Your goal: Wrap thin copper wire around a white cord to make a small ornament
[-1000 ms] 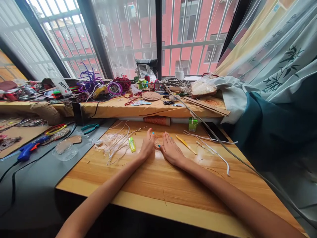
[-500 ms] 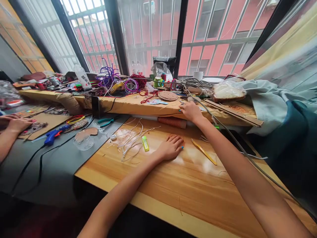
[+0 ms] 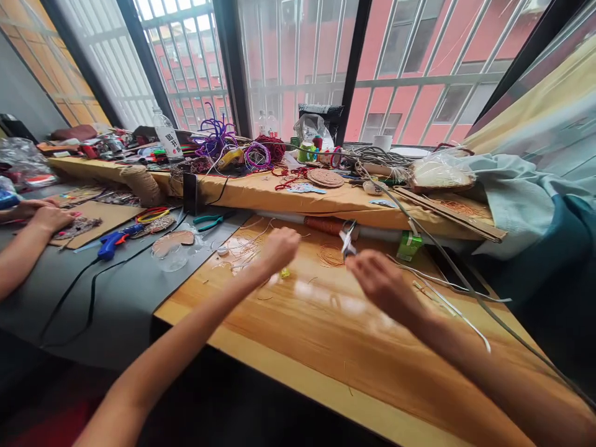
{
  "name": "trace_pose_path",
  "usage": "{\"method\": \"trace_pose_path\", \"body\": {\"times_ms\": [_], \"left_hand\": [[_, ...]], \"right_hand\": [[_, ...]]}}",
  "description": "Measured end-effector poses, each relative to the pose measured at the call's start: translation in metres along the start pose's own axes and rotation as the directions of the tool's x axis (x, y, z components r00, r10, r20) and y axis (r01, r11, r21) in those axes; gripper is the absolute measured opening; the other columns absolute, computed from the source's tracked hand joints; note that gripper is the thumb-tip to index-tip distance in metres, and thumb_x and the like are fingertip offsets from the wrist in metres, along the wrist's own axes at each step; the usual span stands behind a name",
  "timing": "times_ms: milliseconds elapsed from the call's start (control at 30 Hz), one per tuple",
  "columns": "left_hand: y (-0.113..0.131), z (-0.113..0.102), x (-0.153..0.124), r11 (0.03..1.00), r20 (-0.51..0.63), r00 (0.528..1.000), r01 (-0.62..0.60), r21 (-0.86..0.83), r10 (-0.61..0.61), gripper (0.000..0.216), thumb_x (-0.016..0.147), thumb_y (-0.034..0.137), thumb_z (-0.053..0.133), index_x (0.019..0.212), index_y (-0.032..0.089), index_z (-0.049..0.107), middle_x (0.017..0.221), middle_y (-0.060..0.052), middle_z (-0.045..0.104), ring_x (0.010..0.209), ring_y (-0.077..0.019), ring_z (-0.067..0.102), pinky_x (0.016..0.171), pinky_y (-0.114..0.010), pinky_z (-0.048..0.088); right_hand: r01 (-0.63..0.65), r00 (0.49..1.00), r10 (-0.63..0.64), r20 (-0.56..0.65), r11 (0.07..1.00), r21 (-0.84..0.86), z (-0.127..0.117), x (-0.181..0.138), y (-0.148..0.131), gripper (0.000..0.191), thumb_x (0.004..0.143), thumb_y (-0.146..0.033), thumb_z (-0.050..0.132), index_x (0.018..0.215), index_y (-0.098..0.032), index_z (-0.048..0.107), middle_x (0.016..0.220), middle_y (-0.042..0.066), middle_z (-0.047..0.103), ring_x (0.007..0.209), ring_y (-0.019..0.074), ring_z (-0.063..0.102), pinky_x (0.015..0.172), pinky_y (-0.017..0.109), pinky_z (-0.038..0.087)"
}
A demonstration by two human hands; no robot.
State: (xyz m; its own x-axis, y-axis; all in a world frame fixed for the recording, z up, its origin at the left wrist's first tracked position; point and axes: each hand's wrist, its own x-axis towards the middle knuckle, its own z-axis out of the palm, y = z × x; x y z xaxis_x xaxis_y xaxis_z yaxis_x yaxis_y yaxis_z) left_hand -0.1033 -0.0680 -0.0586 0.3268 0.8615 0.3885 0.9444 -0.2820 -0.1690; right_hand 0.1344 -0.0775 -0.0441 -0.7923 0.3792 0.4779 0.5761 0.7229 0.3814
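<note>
My right hand (image 3: 379, 282) is closed round what look like small scissors (image 3: 347, 241), blurred, their pale blades pointing away from me over the wooden table. My left hand (image 3: 279, 249) is curled into a fist above the table; whatever its fingers hold is hidden. Just below it a bit of a yellow-green packet (image 3: 285, 272) shows. Between my hands lies a loose coil of thin orange thread (image 3: 331, 254). Pale cords and thread scraps (image 3: 242, 249) lie left of my left hand. Beyond my right wrist are yellow tweezers (image 3: 435, 298), partly covered.
A raised shelf (image 3: 261, 194) runs along the window, crowded with cords, bottles and a round brown disc (image 3: 326, 179). A green box (image 3: 408, 246) stands at its right. On the left are teal pliers (image 3: 208, 222), a blue glue gun (image 3: 109, 245) and another person's hands (image 3: 53, 220).
My right hand has come back from the shelf to above the table, with the scissors in it. My left hand has lifted off the orange thread and moved left, closing.
</note>
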Motion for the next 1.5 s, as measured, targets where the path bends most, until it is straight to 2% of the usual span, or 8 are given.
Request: {"method": "trace_pose_path", "body": {"times_ms": [67, 167, 367, 533, 700, 1033, 1233, 1500], "left_hand": [[-0.042, -0.002, -0.009, 0.992, 0.082, 0.991, 0.105, 0.065, -0.111, 0.023, 0.078, 0.01, 0.033, 0.076, 0.009, 0.056, 0.082, -0.01, 0.059, 0.086, -0.0179, 0.05, 0.075, -0.029, 0.039], [-0.083, 0.007, -0.018, 0.965, 0.222, 0.939, 0.256, 0.063, -0.264, 0.012, 0.071, 0.015, 0.047, 0.063, 0.011, 0.055, 0.077, -0.01, 0.06, 0.087, -0.0208, 0.051, 0.076, -0.031, 0.039], [-0.092, 0.012, -0.015, 0.948, 0.243, 0.916, 0.309, 0.074, -0.317, 0.025, 0.077, 0.016, 0.037, 0.059, 0.012, 0.054, 0.063, -0.008, 0.058, 0.078, -0.0204, 0.055, 0.075, -0.036, 0.038], [-0.099, -0.031, 0.011, 0.906, 0.117, 0.906, 0.383, 0.179, -0.406, 0.022, 0.074, 0.012, 0.037, 0.077, 0.007, 0.058, 0.07, -0.013, 0.061, 0.078, -0.0243, 0.057, 0.076, -0.04, 0.036], [-0.089, -0.08, 0.024, 0.894, -0.209, 0.907, 0.404, 0.194, -0.365, 0.031, 0.081, 0.02, 0.029, 0.091, 0.009, 0.056, 0.076, -0.012, 0.06, 0.08, -0.0201, 0.056, 0.081, -0.038, 0.032], [-0.052, -0.124, -0.004, 0.969, -0.418, 0.888, 0.239, 0.058, -0.193, 0.038, 0.087, 0.033, 0.019, 0.099, 0.011, 0.047, 0.086, -0.004, 0.054, 0.087, -0.0138, 0.046, 0.087, -0.037, 0.028], [-0.02, -0.068, -0.054, 0.953, -0.127, 0.944, 0.304, -0.019, -0.304, 0.023, 0.084, 0.027, 0.024, 0.094, 0.016, 0.042, 0.076, -0.005, 0.052, 0.066, -0.0156, 0.05, 0.059, -0.027, 0.04], [-0.015, 0.014, -0.142, 0.932, 0.056, 0.933, 0.35, 0.094, -0.356, 0.06, 0.075, 0.05, 0.037, 0.118, 0.009, 0.031, 0.11, -0.017, 0.042, 0.104, -0.0275, 0.041, 0.084, -0.04, 0.038]], "right_hand": [[0.107, 0.992, -0.114, 0.052, 0.988, 0.111, 0.005, -0.035, -0.025, 0.028, 0.082, -0.01, 0.029, 0.091, -0.013, 0.056, 0.081, 0.009, 0.056, 0.079, 0.019, 0.047, 0.072, 0.031, 0.039], [-0.079, 0.988, 0.051, 0.147, 0.978, 0.194, 0.015, -0.063, -0.039, 0.023, 0.082, -0.012, 0.034, 0.081, -0.015, 0.056, 0.076, 0.008, 0.055, 0.074, 0.018, 0.047, 0.067, 0.031, 0.039], [-0.147, 0.976, 0.108, 0.187, 0.967, 0.209, 0.021, -0.06, -0.041, 0.021, 0.082, -0.013, 0.035, 0.084, -0.015, 0.056, 0.076, 0.007, 0.055, 0.073, 0.0182, 0.047, 0.067, 0.033, 0.04], [-0.212, 0.975, 0.182, 0.125, 0.932, 0.293, 0.021, -0.057, -0.038, 0.031, 0.083, -0.025, 0.036, 0.108, -0.015, 0.049, 0.098, 0.011, 0.055, 0.09, 0.0207, 0.048, 0.079, 0.037, 0.04], [-0.118, 0.975, 0.014, 0.221, 0.876, 0.467, 0.031, -0.049, -0.008, 0.061, 0.074, -0.047, 0.044, 0.127, -0.018, 0.032, 0.129, 0.012, 0.035, 0.122, 0.0251, 0.024, 0.096, 0.045, 0.027], [-0.054, 0.973, -0.053, 0.225, 0.894, 0.445, 0.047, -0.023, -0.001, 0.037, 0.083, -0.034, 0.034, 0.11, -0.014, 0.049, 0.099, 0.012, 0.052, 0.093, 0.02, 0.047, 0.081, 0.037, 0.039], [0.054, 0.979, -0.127, 0.161, 0.918, 0.393, 0.045, -0.025, -0.009, 0.031, 0.086, -0.028, 0.029, 0.1, -0.014, 0.054, 0.094, 0.01, 0.053, 0.09, 0.0175, 0.047, 0.079, 0.032, 0.039], [0.116, 0.945, -0.201, 0.258, 0.944, 0.31, -0.002, -0.052, -0.042, 0.027, 0.083, -0.029, 0.033, 0.093, -0.014, 0.053, 0.082, 0.007, 0.056, 0.076, 0.0172, 0.048, 0.07, 0.032, 0.036]]}}
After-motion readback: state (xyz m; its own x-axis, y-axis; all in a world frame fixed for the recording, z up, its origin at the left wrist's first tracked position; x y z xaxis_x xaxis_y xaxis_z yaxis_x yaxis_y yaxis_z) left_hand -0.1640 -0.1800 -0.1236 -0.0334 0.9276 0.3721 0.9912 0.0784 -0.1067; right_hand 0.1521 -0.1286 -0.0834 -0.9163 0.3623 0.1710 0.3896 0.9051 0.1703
